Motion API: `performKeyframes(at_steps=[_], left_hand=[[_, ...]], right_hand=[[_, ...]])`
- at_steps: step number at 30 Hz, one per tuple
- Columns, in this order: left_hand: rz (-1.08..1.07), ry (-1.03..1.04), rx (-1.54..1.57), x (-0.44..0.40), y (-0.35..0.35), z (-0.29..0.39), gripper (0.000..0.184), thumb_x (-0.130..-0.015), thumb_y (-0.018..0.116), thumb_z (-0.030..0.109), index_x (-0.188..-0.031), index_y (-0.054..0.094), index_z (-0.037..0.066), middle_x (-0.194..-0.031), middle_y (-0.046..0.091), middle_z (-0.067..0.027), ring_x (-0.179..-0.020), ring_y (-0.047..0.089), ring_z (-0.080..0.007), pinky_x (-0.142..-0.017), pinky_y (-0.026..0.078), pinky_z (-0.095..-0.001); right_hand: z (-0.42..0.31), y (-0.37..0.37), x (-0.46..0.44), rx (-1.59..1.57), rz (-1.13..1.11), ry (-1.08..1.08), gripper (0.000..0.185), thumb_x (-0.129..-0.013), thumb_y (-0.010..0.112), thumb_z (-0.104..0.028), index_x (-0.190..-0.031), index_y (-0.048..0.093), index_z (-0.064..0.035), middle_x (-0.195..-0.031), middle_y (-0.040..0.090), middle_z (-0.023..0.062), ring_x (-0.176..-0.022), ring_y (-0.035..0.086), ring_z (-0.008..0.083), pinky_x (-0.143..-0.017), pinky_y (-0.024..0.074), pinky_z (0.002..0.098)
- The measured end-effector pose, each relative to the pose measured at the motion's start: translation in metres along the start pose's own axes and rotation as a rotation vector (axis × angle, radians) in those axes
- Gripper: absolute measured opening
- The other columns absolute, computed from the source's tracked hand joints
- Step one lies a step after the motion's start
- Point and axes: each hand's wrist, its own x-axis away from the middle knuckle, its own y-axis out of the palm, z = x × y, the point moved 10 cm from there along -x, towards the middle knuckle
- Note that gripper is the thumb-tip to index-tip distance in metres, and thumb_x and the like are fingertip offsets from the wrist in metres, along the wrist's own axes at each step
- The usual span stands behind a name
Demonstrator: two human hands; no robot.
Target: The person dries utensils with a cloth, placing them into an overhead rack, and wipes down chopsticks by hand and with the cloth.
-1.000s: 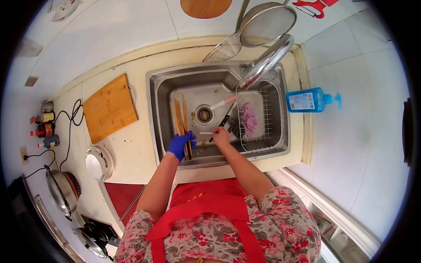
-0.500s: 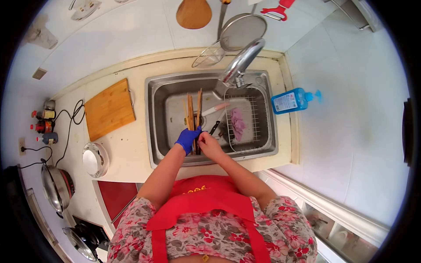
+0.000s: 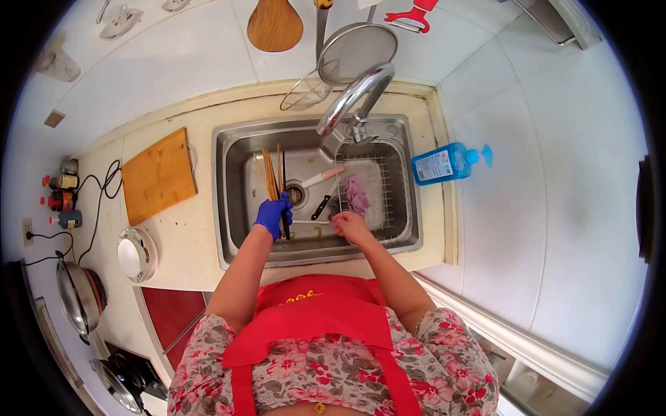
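My left hand (image 3: pixel 276 215), in a blue glove, is closed around a bundle of chopsticks (image 3: pixel 269 177) over the left part of the steel sink (image 3: pixel 239 258). They are mostly light brown, with a dark one at the right, and their tips fan out. My bare right hand (image 3: pixel 350 227) is at the near left edge of the wire rack (image 3: pixel 385 208), fingers drawn together; what they hold, if anything, is hidden. A thin white stick (image 3: pixel 311 222) lies just left of it. Close by are a black-handled knife (image 3: pixel 320 206), a peeler-like pink-and-white utensil (image 3: pixel 323 176) and a purple cloth (image 3: pixel 356 194).
The faucet (image 3: pixel 361 90) arches over the sink's back. A blue soap bottle (image 3: pixel 444 163) lies right of the sink. Leftward are a wooden cutting board (image 3: pixel 159 177), stacked bowls (image 3: pixel 137 254) and a lidded pan (image 3: pixel 76 291). A strainer (image 3: pixel 357 54) hangs on the wall.
My right hand has left the chopsticks and moved right to the rack's edge. My left hand keeps the bundle, now leaning more to the left. The camera view has shifted slightly.
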Motion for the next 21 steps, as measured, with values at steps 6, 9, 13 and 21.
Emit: performKeyframes(at_steps=[6, 9, 13, 21], left_hand=[[-0.049, -0.135, 0.028, 0.004, -0.003, -0.016, 0.008, -0.086, 0.052, 0.024, -0.085, 0.052, 0.015, -0.063, 0.050, 0.0000, -0.048, 0.045, -0.0128, -0.044, 0.039, -0.0265], [-0.073, -0.100, 0.090, 0.013, -0.002, -0.012, 0.010, -0.085, 0.055, 0.026, -0.084, 0.052, 0.016, -0.064, 0.050, 0.0005, -0.050, 0.047, -0.0128, -0.047, 0.040, -0.0262], [-0.043, -0.091, 0.101, 0.029, -0.012, 0.005, 0.007, -0.083, 0.054, 0.015, -0.090, 0.054, 0.014, -0.069, 0.053, -0.0024, -0.056, 0.052, -0.0149, -0.052, 0.045, -0.0287], [-0.079, -0.054, 0.144, 0.023, -0.021, 0.009, 0.018, -0.079, 0.057, 0.007, -0.096, 0.052, 0.008, -0.080, 0.058, -0.0064, -0.067, 0.058, -0.0175, -0.064, 0.051, -0.0302]], right_hand=[[0.027, 0.081, -0.074, 1.087, 0.084, -0.256, 0.038, -0.077, 0.051, -0.018, -0.108, 0.055, 0.0015, -0.104, 0.056, 0.0220, -0.094, 0.055, 0.0347, -0.084, 0.0422, 0.0413], [-0.022, 0.028, -0.068, 0.975, 0.694, -0.062, 0.034, -0.083, 0.047, -0.018, -0.110, 0.052, 0.0014, -0.107, 0.054, 0.0217, -0.097, 0.054, 0.0359, -0.085, 0.0434, 0.0396], [0.021, 0.003, -0.103, 0.828, 0.529, 0.315, 0.028, -0.085, 0.043, -0.012, -0.109, 0.052, -0.0018, -0.102, 0.056, 0.0185, -0.089, 0.058, 0.0312, -0.075, 0.0481, 0.0391], [-0.035, 0.067, -0.076, 1.111, 0.223, -0.405, 0.015, -0.073, 0.054, -0.011, -0.083, 0.059, -0.0004, -0.086, 0.060, 0.0168, -0.076, 0.060, 0.0306, -0.067, 0.0480, 0.0418]])
